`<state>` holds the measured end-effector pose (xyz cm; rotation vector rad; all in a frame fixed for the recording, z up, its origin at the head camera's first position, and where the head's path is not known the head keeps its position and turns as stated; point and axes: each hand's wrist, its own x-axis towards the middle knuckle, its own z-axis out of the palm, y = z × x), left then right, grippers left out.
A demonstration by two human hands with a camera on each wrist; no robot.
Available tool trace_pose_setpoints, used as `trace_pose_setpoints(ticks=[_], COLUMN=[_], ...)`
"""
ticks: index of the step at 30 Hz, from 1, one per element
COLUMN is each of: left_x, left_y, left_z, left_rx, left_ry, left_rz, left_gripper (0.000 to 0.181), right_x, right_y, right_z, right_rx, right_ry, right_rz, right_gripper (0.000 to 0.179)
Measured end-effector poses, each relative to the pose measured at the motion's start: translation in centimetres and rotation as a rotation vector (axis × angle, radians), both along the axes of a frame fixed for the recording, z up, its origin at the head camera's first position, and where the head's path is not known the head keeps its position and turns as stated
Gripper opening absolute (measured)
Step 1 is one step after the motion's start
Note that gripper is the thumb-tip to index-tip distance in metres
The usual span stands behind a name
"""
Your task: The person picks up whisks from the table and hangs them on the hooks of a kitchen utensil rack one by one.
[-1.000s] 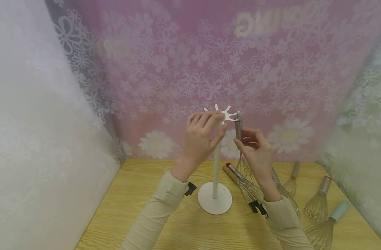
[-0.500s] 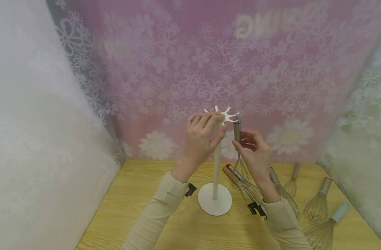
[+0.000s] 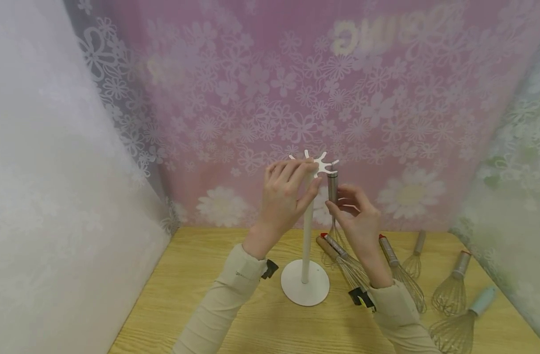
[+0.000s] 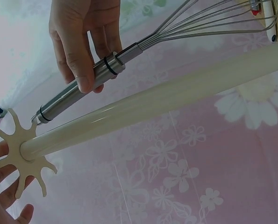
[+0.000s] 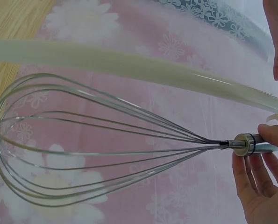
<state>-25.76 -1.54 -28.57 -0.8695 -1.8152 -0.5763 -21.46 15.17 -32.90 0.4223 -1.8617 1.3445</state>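
Observation:
My right hand (image 3: 358,216) pinches the steel handle of a balloon whisk (image 3: 333,186) between thumb and fingers, its wire loops hanging down. In the left wrist view, the small ring at the whisk's (image 4: 68,99) handle end sits at one curved arm of the white hook stand (image 4: 18,140); whether the ring is fully over the arm I cannot tell. My left hand (image 3: 285,189) rests on the stand's star-shaped top, fingers lying over it and thumb apart. In the right wrist view, the wire loops (image 5: 106,153) lie alongside the pole (image 5: 143,67).
The stand's round base (image 3: 305,295) sits on the wooden table (image 3: 199,290). To its right lie several whisks, including a red-tipped one (image 3: 389,253), a small one (image 3: 418,246), and one with a light blue handle (image 3: 482,300). Flower-patterned panels surround the table.
My right hand has moved the whisk slightly left and down, so its handle end now sits lower at the hook arm. The left hand has stayed on the stand's top.

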Motion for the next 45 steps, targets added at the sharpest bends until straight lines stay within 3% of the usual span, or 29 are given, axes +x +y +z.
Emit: trace_pose_setpoints(ticks=[10, 45], left_x=[0.08, 0.15], left_y=[0.01, 0.05], left_z=[0.04, 0.07], left_rx=[0.001, -0.015], left_ry=[-0.015, -0.009], left_rz=[-0.005, 0.013], left_gripper=[0.028, 0.026], right_x=[0.22, -0.2], right_y=[-0.2, -0.91], right_z=[0.26, 0.28], right_rx=[0.007, 0.018], right_ry=[-0.087, -0.041], right_rz=[0.016, 0.061], right_gripper=[0.036, 0.036])
